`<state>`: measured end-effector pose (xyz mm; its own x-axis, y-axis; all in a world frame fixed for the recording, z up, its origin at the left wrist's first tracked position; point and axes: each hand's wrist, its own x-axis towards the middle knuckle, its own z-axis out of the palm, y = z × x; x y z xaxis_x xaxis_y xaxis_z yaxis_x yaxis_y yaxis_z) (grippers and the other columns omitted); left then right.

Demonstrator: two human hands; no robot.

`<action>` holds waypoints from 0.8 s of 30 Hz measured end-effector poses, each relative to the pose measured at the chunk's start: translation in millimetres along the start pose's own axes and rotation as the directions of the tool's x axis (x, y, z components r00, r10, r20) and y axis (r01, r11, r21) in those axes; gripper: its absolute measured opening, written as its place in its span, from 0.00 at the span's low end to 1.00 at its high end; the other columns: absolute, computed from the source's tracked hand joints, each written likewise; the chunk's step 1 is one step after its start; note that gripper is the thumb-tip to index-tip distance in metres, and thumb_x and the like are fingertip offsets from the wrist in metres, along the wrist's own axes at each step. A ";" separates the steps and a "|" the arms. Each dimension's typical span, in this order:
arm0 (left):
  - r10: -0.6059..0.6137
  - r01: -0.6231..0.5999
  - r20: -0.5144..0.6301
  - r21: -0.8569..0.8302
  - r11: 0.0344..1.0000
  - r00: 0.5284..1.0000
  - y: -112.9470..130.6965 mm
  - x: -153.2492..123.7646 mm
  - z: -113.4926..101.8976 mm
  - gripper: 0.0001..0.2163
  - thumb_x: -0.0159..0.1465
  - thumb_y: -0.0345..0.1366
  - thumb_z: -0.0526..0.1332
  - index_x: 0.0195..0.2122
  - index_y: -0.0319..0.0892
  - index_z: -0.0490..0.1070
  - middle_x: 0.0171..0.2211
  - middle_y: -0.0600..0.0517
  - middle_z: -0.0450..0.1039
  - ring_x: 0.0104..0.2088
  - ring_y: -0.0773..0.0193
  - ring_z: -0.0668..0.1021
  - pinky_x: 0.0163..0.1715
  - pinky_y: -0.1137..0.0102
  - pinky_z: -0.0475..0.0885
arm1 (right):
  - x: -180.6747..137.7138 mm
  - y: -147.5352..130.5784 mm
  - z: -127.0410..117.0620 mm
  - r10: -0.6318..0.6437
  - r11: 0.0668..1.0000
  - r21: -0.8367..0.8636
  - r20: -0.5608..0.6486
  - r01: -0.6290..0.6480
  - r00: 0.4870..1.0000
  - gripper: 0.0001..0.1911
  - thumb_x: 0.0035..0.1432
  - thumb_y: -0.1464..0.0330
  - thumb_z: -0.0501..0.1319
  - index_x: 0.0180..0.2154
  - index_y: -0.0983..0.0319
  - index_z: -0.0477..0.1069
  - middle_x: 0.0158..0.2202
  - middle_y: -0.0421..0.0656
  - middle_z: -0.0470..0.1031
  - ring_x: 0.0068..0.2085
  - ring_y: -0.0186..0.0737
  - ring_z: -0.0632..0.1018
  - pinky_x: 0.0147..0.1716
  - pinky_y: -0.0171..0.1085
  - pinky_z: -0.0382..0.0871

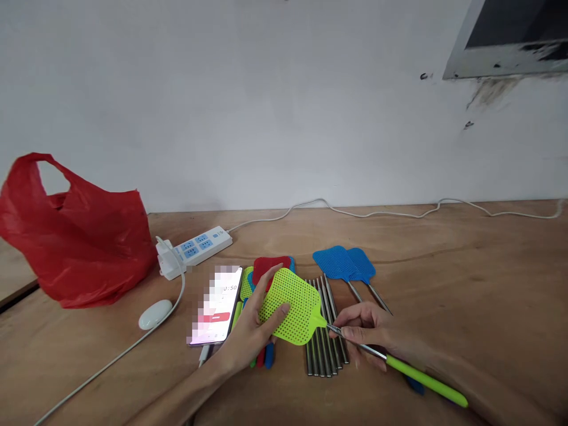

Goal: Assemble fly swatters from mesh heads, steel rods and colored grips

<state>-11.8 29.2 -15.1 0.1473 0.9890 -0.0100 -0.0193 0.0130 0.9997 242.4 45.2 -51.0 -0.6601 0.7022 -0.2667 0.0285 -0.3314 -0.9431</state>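
The two hands are holding a green swatter between them above the worktop (465, 260). The left hand (255, 325) is pinching the mesh head (297, 296), thumb on its face, while the right hand (366, 325) is clasping the metal shaft (373, 351) just beyond the neck (317, 320). The swatter's long axis is running from the head, at the left hand, obliquely toward the lower right, where the grip (428, 381) is lying beyond the right hand; of the two, the right hand is standing nearer the neck. A row of loose rods (322, 358) is lying beneath the neck, and two blue swatters (335, 262) are resting farther back. The left fingers are passing partly out of sight behind the head, and the left hand and head are covering much of a pile with a red head (266, 266). A blue piece (415, 386), perhaps another grip, is showing only in part below the right forearm. Whether the shaft is sitting fully in the neck cannot be told at this scale.
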 end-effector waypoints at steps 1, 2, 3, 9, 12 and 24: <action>-0.012 0.012 0.003 -0.010 1.000 1.000 0.4 0.3 0.1 0.33 0.59 0.44 0.68 0.65 0.48 0.63 0.41 0.47 0.75 0.30 0.60 0.75 0.19 0.74 0.68 | -0.2 -0.8 0.6 -0.002 1.000 -0.007 -0.004 0.002 1.000 0.23 0.54 0.52 0.69 0.38 0.66 0.76 0.21 0.40 0.79 0.12 0.25 0.66 0.11 0.26 0.54; -0.030 0.030 0.015 -0.014 0.999 0.999 0.9 0.7 0.0 0.33 0.58 0.44 0.68 0.65 0.49 0.63 0.42 0.46 0.75 0.29 0.60 0.75 0.19 0.75 0.67 | -0.6 -1.7 1.5 -0.004 1.000 -0.013 -0.007 0.004 1.000 0.24 0.55 0.51 0.69 0.39 0.66 0.76 0.21 0.40 0.79 0.12 0.25 0.66 0.11 0.26 0.54; -0.046 0.046 0.033 -0.012 0.999 0.998 1.5 1.0 -0.3 0.34 0.58 0.44 0.69 0.65 0.49 0.63 0.42 0.47 0.75 0.28 0.61 0.74 0.18 0.75 0.66 | -1.0 -2.5 2.5 -0.004 1.000 -0.017 -0.011 0.004 1.000 0.24 0.55 0.51 0.69 0.39 0.66 0.76 0.21 0.39 0.78 0.12 0.24 0.65 0.11 0.26 0.54; -0.020 0.020 0.033 0.004 1.000 0.999 1.6 -1.5 0.3 0.35 0.59 0.46 0.68 0.67 0.49 0.61 0.34 0.51 0.73 0.21 0.67 0.68 0.16 0.74 0.62 | -3.3 -3.1 4.8 0.004 1.000 -0.014 0.000 -0.004 1.000 0.24 0.54 0.50 0.68 0.39 0.66 0.76 0.21 0.39 0.78 0.12 0.24 0.64 0.11 0.27 0.54; -0.025 0.025 0.049 0.009 1.000 0.998 -0.5 -2.5 -1.0 0.36 0.61 0.45 0.68 0.68 0.53 0.56 0.33 0.52 0.73 0.20 0.68 0.67 0.17 0.75 0.62 | -3.1 -2.7 4.7 -0.007 1.000 -0.010 -0.009 0.007 1.000 0.24 0.55 0.50 0.68 0.39 0.65 0.75 0.21 0.38 0.78 0.12 0.24 0.64 0.11 0.26 0.53; -0.026 0.024 0.078 0.030 0.999 0.997 1.0 4.0 -14.0 0.29 0.62 0.39 0.67 0.65 0.52 0.62 0.34 0.52 0.74 0.24 0.64 0.70 0.23 0.72 0.68 | 4.7 5.6 3.7 0.013 0.999 0.051 -0.109 -0.008 0.994 0.23 0.56 0.50 0.66 0.35 0.65 0.75 0.15 0.35 0.72 0.09 0.24 0.61 0.07 0.25 0.49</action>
<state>-25.1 35.3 -14.5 0.2241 0.9740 -0.0347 0.0140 0.0324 0.9994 236.7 44.4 -56.7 -0.5743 0.7621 -0.2991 -0.0050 -0.3686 -0.9296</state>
